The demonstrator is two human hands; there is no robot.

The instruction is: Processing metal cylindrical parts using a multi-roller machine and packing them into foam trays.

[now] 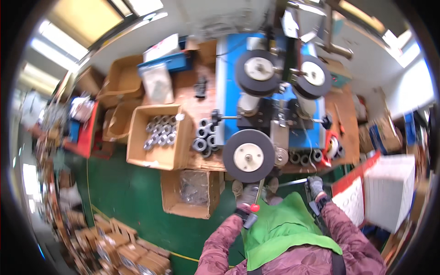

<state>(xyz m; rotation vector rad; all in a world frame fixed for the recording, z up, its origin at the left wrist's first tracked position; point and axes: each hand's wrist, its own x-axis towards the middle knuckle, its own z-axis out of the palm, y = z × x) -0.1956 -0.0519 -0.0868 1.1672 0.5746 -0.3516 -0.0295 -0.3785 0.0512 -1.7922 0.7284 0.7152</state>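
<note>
My left hand [248, 194], in a grey glove, is just below the machine's front wheel [249, 156], which has a dark rim and a pale hub. A lever with a red knob [255, 208] passes in front of that hand, and its fingers are hidden. My right hand [315, 185], also gloved, is closed at the end of a thin metal rod [293, 182] at the table's front edge. Above them stands the machine's blue plate [229, 91], with two more dark wheels, one at the back left [259, 68] and one at the back right [313, 75].
Grey metal rings [200, 144] sit on the wooden table beside a cardboard box [183, 137] holding several more. An open carton [167, 197] with clear plastic is below. A red-edged white bin [387, 188] stands right. Stacked brown cartons [133, 254] lie on the green floor.
</note>
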